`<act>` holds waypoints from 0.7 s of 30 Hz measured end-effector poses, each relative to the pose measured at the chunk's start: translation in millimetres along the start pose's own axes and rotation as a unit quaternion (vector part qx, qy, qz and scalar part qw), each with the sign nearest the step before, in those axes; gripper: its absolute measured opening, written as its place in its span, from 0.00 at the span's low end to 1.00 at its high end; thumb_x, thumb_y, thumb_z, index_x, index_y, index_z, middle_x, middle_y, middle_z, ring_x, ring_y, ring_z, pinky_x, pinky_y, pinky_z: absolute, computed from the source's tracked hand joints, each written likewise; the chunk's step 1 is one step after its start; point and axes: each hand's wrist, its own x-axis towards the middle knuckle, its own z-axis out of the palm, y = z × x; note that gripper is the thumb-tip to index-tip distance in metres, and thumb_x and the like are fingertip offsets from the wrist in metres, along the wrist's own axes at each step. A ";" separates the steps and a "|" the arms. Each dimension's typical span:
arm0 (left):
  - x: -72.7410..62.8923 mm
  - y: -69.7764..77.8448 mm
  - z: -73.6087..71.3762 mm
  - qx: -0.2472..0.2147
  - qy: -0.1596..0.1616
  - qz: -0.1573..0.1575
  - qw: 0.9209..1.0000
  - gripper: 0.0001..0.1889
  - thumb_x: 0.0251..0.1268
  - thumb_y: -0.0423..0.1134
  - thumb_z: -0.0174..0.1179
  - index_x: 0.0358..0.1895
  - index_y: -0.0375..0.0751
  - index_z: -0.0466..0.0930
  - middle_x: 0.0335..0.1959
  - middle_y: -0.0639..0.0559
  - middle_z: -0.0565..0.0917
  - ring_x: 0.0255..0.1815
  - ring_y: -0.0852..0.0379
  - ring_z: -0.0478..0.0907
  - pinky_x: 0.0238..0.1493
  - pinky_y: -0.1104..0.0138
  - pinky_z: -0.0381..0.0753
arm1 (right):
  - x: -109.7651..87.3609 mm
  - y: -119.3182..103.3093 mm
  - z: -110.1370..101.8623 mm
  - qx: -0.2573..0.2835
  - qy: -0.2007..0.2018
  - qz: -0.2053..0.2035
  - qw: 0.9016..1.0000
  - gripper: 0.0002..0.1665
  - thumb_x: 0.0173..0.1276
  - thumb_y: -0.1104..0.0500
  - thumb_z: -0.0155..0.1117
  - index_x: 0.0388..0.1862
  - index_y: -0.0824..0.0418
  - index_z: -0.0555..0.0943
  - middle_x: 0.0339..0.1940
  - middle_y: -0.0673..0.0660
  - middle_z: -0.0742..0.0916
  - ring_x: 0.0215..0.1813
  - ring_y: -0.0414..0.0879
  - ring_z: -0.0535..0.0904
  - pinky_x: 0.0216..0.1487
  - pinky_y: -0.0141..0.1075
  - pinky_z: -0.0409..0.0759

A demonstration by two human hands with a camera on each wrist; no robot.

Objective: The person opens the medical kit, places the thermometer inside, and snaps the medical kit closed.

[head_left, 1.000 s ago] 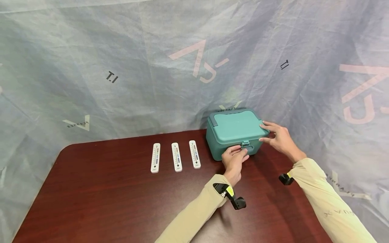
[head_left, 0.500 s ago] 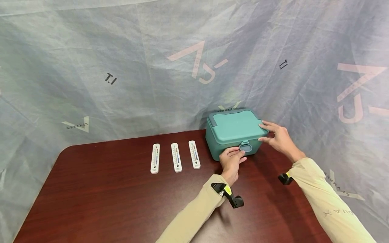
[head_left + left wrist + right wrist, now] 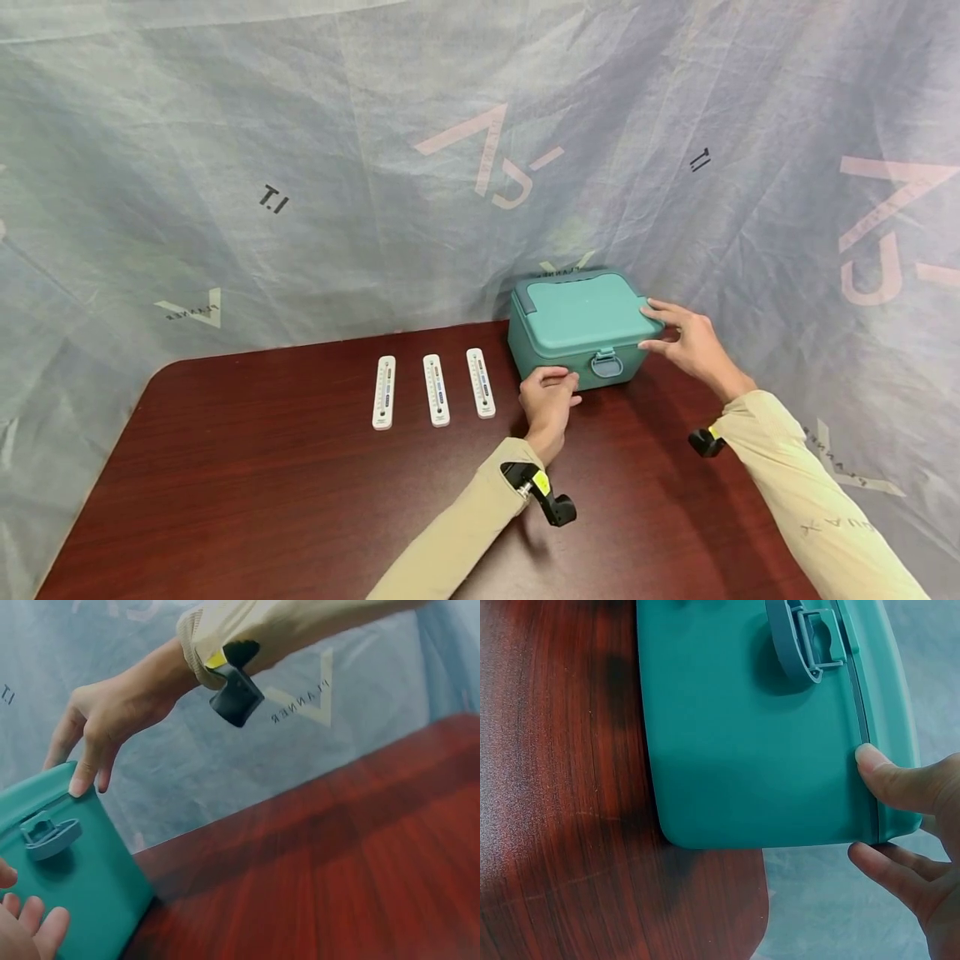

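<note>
A teal lidded storage box (image 3: 585,312) stands at the back right of the table, its lid down. On its front, a blue-grey loop latch (image 3: 607,364) hangs out from the wall. My right hand (image 3: 693,346) grips the lid's right front corner: in the right wrist view the thumb (image 3: 889,776) presses at the lid seam, with fingers around the side. My left hand (image 3: 551,404) is just in front of the box, left of the latch, fingers relaxed and holding nothing. Part of the left hand (image 3: 26,934) shows at the edge of the left wrist view.
Three white thermometers, the left (image 3: 384,392), middle (image 3: 436,390) and right (image 3: 481,383), lie in a row left of the box. The dark red table (image 3: 300,500) ends at a grey printed cloth (image 3: 337,167) behind and to the right.
My left hand has let go of the latch and drawn away to the left and toward me. The latch loop now hangs lower. My right hand has stayed at the corner.
</note>
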 end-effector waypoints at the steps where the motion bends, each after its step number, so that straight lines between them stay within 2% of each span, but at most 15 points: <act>1: 0.9 2.4 -3.2 0.010 -0.002 0.015 1.000 0.05 0.48 0.24 0.68 0.30 0.31 0.82 0.23 0.45 0.82 0.22 0.53 0.82 0.24 0.57 0.83 | -0.1 0.1 -0.2 0.000 0.000 0.001 1.000 0.35 0.49 0.66 0.76 0.59 0.66 0.77 0.64 0.64 0.75 0.44 0.56 0.81 0.35 0.41 0.78; 6: 6.4 16.7 -17.8 0.062 -0.008 0.102 0.993 0.07 0.48 0.26 0.69 0.31 0.31 0.81 0.25 0.44 0.82 0.21 0.56 0.79 0.22 0.60 0.82 | -0.3 0.7 0.2 0.004 -0.001 0.007 1.000 0.35 0.48 0.67 0.76 0.59 0.65 0.77 0.64 0.63 0.75 0.46 0.55 0.81 0.38 0.48 0.78; 9: 10.9 26.9 -24.0 0.112 -0.001 0.149 0.982 0.09 0.48 0.28 0.70 0.33 0.34 0.80 0.28 0.45 0.82 0.25 0.54 0.80 0.25 0.67 0.80 | 1.3 1.3 -0.3 0.003 -0.004 0.011 1.000 0.35 0.48 0.67 0.76 0.59 0.64 0.78 0.64 0.62 0.75 0.47 0.54 0.81 0.39 0.49 0.78; 12: 15.4 36.0 -29.1 0.160 -0.005 0.186 0.969 0.11 0.49 0.31 0.70 0.37 0.37 0.80 0.33 0.45 0.81 0.32 0.50 0.81 0.30 0.68 0.79 | 2.6 1.3 -0.7 0.005 -0.007 0.011 1.000 0.35 0.48 0.67 0.76 0.59 0.64 0.78 0.64 0.62 0.75 0.46 0.54 0.81 0.39 0.49 0.78; 17: 22.0 45.0 -34.0 0.204 -0.052 0.223 0.952 0.15 0.53 0.33 0.68 0.45 0.39 0.79 0.42 0.45 0.78 0.44 0.48 0.77 0.41 0.59 0.80 | 4.1 0.1 -2.3 0.007 -0.014 0.019 1.000 0.35 0.49 0.66 0.76 0.60 0.64 0.77 0.65 0.62 0.75 0.48 0.55 0.80 0.40 0.48 0.78; 21: 25.6 48.6 -36.3 0.215 -0.091 0.236 0.943 0.16 0.55 0.33 0.67 0.49 0.39 0.80 0.47 0.47 0.77 0.50 0.50 0.75 0.47 0.59 0.79 | 4.8 -1.1 -4.5 0.016 -0.023 0.024 0.999 0.35 0.50 0.65 0.76 0.60 0.64 0.77 0.65 0.62 0.74 0.45 0.55 0.81 0.37 0.34 0.79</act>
